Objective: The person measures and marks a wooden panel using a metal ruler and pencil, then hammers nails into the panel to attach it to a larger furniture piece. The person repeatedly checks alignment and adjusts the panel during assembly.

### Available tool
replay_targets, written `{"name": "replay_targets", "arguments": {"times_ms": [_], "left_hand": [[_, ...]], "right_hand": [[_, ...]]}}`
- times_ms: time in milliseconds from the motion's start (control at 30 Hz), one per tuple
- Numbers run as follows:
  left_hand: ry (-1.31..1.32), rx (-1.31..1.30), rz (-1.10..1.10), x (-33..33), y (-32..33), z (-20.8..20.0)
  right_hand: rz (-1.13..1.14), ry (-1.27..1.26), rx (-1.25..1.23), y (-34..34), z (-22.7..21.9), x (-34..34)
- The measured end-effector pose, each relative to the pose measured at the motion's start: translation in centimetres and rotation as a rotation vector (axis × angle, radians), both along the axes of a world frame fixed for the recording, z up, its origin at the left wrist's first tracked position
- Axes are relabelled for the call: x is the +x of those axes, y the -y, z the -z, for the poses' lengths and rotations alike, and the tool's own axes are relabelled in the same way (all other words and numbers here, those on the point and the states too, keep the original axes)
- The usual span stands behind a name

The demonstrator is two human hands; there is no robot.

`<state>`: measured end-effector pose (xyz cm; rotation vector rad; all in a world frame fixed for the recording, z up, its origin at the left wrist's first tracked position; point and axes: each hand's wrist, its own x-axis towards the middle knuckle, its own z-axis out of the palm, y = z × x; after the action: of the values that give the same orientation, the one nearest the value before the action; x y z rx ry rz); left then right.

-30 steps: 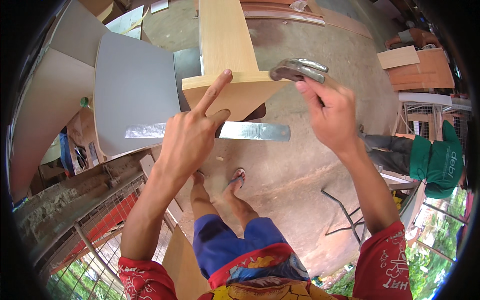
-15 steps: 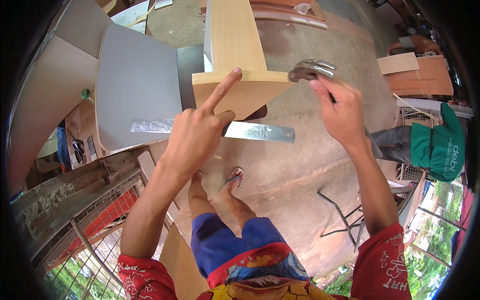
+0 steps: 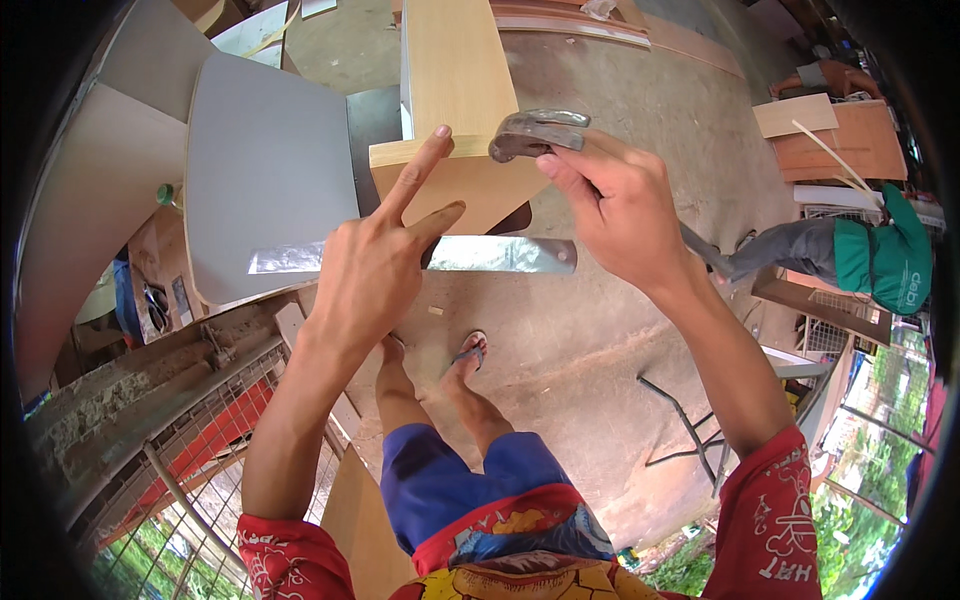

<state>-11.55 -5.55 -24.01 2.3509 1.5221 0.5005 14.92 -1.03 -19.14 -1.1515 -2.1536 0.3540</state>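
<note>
My right hand (image 3: 628, 205) grips a claw hammer (image 3: 530, 132) close under its metal head; the handle is mostly hidden. The head overlaps the right part of a pale wood-faced end panel (image 3: 455, 185), just right of my left index fingertip. My left hand (image 3: 375, 262) has its index finger stretched onto the panel's top edge and its thumb stuck out. Its other fingers curl out of sight around a long shiny metal strip (image 3: 500, 254), which passes under the hand. A long pale wood-faced board (image 3: 455, 65) runs away from the end panel.
A grey tabletop (image 3: 265, 180) lies left of the panel. Dark metal legs (image 3: 685, 430) stand on the floor at right. A co-worker in a green top (image 3: 885, 260) bends at far right near stacked boards (image 3: 840, 150). Wire mesh (image 3: 200, 470) borders the lower left.
My right hand has carried the hammer left, from the panel's right end towards my left index finger. The metal strip has tilted slightly with my left hand. The co-worker has shifted.
</note>
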Motion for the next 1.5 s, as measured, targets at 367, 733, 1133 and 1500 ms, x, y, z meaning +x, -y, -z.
{"name": "replay_targets", "arguments": {"times_ms": [367, 733, 1133, 1500], "left_hand": [[0.047, -0.018, 0.022, -0.4, 0.2, 0.6], [0.779, -0.061, -0.549, -1.6, 1.5, -1.1], [0.998, -0.339, -0.379, -2.5, -4.0, 1.1], [0.600, -0.503, -0.369, -3.5, -5.8, -3.0]], "right_hand": [[-0.047, 0.089, -0.027, -0.8, -0.6, -1.0], [0.506, -0.417, -0.071, 3.6, 2.1, 1.5], [1.083, -1.537, -0.975, 27.8, 36.2, -7.9], [1.182, -1.786, -1.251, 41.4, 46.9, -19.3]]}}
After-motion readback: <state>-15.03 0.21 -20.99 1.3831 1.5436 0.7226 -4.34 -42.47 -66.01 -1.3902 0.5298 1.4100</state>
